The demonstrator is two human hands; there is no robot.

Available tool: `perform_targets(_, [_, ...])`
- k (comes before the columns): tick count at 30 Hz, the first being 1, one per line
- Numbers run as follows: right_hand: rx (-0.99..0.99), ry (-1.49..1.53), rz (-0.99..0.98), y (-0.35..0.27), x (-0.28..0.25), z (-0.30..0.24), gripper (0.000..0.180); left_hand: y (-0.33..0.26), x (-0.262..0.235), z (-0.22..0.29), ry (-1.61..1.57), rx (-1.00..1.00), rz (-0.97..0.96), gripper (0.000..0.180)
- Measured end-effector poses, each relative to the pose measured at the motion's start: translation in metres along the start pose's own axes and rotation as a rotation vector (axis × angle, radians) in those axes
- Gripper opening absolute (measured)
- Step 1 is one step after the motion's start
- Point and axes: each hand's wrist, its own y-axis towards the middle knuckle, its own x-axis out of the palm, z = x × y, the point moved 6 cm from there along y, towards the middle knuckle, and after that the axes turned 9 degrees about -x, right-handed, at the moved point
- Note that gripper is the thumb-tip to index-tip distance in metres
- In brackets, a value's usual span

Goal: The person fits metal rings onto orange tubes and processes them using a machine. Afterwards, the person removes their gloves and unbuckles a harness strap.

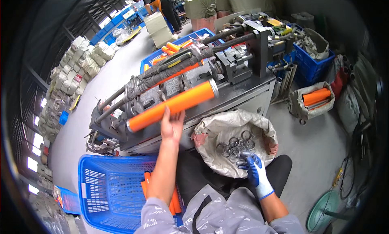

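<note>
A long, bright orange tube (172,106) with a silver metal ring on its right end lies slanted across the front of a dark bench machine. My bare left hand (172,126) supports it from below near the middle, the far side of its fingers hidden. My right hand (253,169) wears a blue and white glove and reaches over the near rim of a woven sack (206,128). Its fingers are apart and slightly bent, close to several metal rings (234,142) lying in the sack; no ring shows clearly in its grasp.
The machine (198,74) with its thick rods stands ahead. At lower left is a blue basket (107,193) with orange tubes. Another blue crate of tubes sits behind the machine. A small sack (300,106) stands right; a round green base (322,209) is lower right. Another person bends far off.
</note>
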Motion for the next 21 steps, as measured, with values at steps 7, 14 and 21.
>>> perform_targets(7, [0.041,-0.076,0.057,-0.011,-0.019,0.01,0.035,0.106,0.01,0.02,0.196,0.026,0.191,0.059])
perform_targets(14, [0.086,-0.091,0.177,-0.017,-0.046,0.015,0.037,0.127,-0.025,-0.018,0.162,-0.098,0.316,0.051])
perform_targets(21, [0.13,-0.057,0.133,-0.003,-0.021,0.025,0.035,0.133,-0.03,-0.021,0.199,-0.101,0.336,0.05])
